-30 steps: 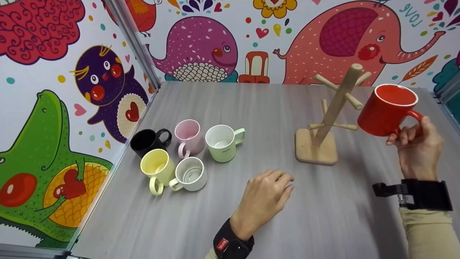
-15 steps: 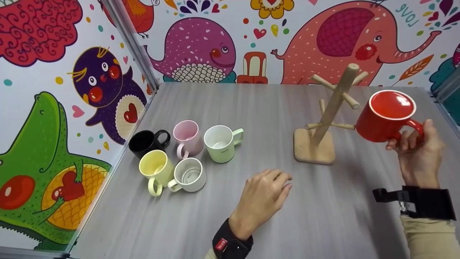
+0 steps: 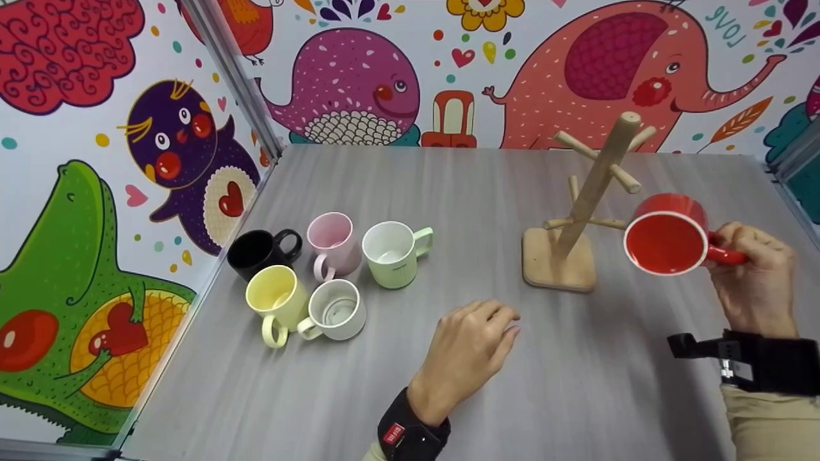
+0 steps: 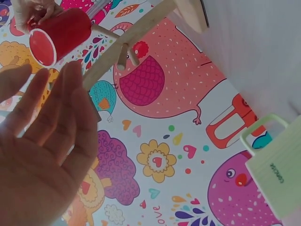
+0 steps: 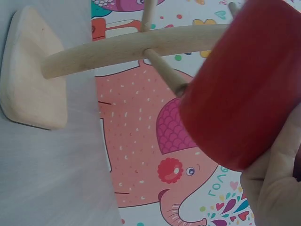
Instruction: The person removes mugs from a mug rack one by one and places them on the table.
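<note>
My right hand (image 3: pixel 756 275) grips a red mug (image 3: pixel 672 240) by its handle, held up in the air at the right. The mug is tipped so that its red inside and white rim face toward me. Just left of it stands a wooden mug tree (image 3: pixel 592 192) with several pegs and a square base. In the right wrist view the mug's red body (image 5: pixel 244 84) overlaps a peg's end (image 5: pixel 178 87). My left hand (image 3: pixel 464 355) is held low at the front middle with relaxed fingers, holding nothing; the left wrist view shows its palm (image 4: pixel 42 165).
To the left stand several mugs: black (image 3: pixel 256 255), yellow (image 3: pixel 278 298), pink (image 3: pixel 336 246), grey-white (image 3: pixel 336 310) and pale green (image 3: pixel 392 259). They sit close together on the grey table (image 3: pixel 448 192). Patterned walls (image 3: pixel 474 83) border the table at the back and left.
The red mug has come down and a little left, and its mouth has tipped from facing up to facing me. My right hand has turned with it. The left hand stays put.
</note>
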`<state>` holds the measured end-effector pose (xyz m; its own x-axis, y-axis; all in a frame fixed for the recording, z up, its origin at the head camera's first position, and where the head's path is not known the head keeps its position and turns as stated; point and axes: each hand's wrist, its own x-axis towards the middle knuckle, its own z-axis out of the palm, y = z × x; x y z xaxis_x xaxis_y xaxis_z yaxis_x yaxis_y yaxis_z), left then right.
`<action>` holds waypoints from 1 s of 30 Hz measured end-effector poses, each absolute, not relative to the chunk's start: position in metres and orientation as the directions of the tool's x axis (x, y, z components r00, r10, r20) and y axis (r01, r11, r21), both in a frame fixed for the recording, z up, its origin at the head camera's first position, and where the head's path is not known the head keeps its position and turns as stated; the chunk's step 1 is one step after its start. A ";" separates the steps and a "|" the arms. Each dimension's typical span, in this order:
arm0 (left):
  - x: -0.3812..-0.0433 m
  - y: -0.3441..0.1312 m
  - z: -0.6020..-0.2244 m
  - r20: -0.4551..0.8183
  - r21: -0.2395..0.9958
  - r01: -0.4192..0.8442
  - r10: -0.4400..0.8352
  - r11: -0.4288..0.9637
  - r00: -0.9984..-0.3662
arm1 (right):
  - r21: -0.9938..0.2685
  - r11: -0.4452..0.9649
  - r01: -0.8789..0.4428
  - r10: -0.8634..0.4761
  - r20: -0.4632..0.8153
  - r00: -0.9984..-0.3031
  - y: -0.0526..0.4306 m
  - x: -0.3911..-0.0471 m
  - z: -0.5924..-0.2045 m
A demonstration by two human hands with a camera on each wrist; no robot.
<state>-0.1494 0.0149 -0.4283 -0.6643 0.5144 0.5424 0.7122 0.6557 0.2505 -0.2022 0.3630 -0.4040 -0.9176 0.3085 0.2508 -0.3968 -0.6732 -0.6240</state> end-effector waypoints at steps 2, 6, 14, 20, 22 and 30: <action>-0.149 0.015 -0.428 0.541 0.250 0.712 0.515 0.656 -0.665 | -0.596 -0.692 -0.408 0.310 0.265 -0.913 0.362 -0.201 -0.403; -0.149 0.014 -0.428 0.542 0.248 0.714 0.517 0.655 -0.663 | -0.545 -0.721 -0.429 0.313 0.296 -0.902 0.359 -0.200 -0.399; -0.148 0.014 -0.429 0.545 0.248 0.710 0.511 0.659 -0.665 | -0.676 -0.451 -0.583 0.185 0.568 -0.802 0.354 -0.197 -0.386; -0.148 0.014 -0.429 0.546 0.242 0.710 0.512 0.661 -0.663 | -0.754 0.120 -0.646 -0.072 0.643 -0.763 0.344 -0.188 -0.372; -0.148 0.014 -0.430 0.546 0.246 0.710 0.511 0.660 -0.664 | -0.624 0.452 -0.638 -0.166 0.643 -0.747 0.336 -0.186 -0.364; -0.148 0.015 -0.431 0.534 0.266 0.708 0.512 0.654 -0.673 | -0.182 0.855 -0.485 -0.290 0.609 -0.738 0.315 -0.179 -0.351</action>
